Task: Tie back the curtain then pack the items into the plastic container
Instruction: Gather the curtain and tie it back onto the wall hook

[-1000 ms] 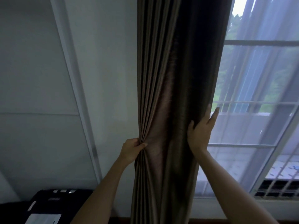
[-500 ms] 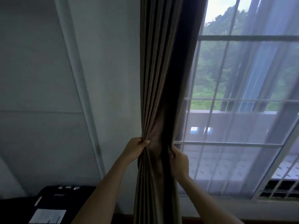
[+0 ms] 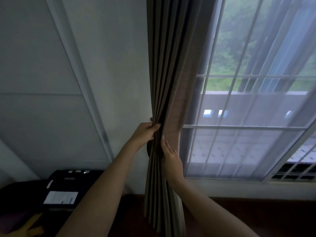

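A brown pleated curtain (image 3: 168, 65) hangs gathered into a narrow bunch at the left edge of the window. My left hand (image 3: 145, 132) grips the bunched folds from the left, thumb on the front pleats. My right hand (image 3: 171, 159) lies with straight fingers against the right side of the bunch, just below the left hand. A dark band shows at the curtain's left edge under my left hand; what it is I cannot tell. No plastic container is in view.
A sheer white curtain (image 3: 256, 117) covers the window with its white grille to the right. A black device (image 3: 68, 189) with a white label sits low on the left against the wall. Dark floor lies below the sill.
The curtain has been drawn leftward into a tight bunch, uncovering more window. My right hand moved from the curtain's right edge in toward my left hand and now lies flat on the folds.
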Motion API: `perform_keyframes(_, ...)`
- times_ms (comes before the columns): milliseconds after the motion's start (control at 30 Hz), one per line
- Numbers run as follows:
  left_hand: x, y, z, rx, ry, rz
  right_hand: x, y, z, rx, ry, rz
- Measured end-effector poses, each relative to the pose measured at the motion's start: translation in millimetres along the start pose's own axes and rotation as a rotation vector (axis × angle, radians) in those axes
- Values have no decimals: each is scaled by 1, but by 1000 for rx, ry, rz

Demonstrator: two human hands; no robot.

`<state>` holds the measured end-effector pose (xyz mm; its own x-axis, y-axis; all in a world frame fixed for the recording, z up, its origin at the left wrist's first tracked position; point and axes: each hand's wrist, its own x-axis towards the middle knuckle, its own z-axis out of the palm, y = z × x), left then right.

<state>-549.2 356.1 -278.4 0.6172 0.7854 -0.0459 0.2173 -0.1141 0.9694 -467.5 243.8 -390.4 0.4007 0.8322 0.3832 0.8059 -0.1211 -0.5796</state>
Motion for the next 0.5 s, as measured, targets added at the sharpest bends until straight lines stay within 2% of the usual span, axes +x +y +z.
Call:
perform_keyframes(67, 0, -1, 1, -21, -18, -4, -6, 6, 4, -33, -48, 26)
perform_keyframes(167, -2, -4, 8, 17, -34, 15, -6, 11, 8, -36, -33, 41)
perform_keyframes(300, -4, -5, 24, 321, 78, 197, -1, 18, 13, -45, -23, 23)
perform_keyframes(367, 4, -7, 30, 388, 161, 241, 1, 23, 13, -16, -8, 19)
perform_keyframes(500, 21, -8, 35, 279, 159, 131, 3, 28, 14, 41, 18, 179)
